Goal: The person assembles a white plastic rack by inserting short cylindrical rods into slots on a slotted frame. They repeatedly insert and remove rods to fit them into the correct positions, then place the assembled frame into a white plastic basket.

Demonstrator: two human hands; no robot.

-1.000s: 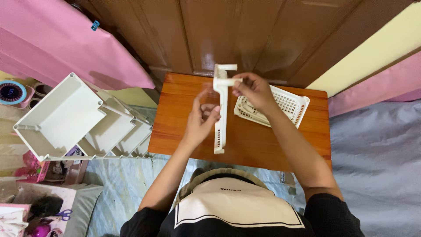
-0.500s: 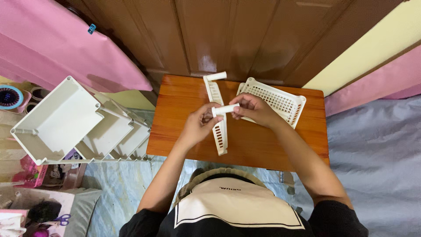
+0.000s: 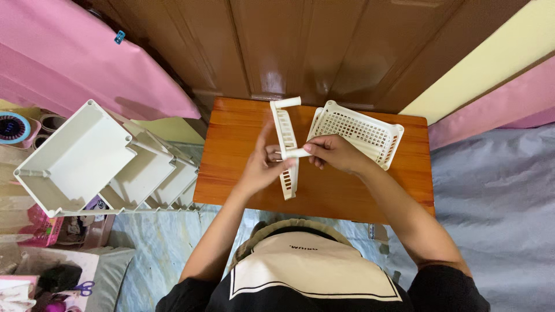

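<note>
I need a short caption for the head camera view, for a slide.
Both hands, left hand and right hand, hold a white slotted panel over a wooden table.

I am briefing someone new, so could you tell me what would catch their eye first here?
At the centre, both hands, left hand and right hand, grip a white slotted plastic panel above a small wooden table. A white perforated basket lies behind the right hand; a tiered white shelf rack stands at left.

A home, likely a bedroom: a small wooden table (image 3: 370,190) stands against a brown wooden door (image 3: 324,46), with grey bedding (image 3: 497,190) to one side, pink cloth (image 3: 75,52) draped on the other, and household clutter (image 3: 40,277) on the floor.
</note>
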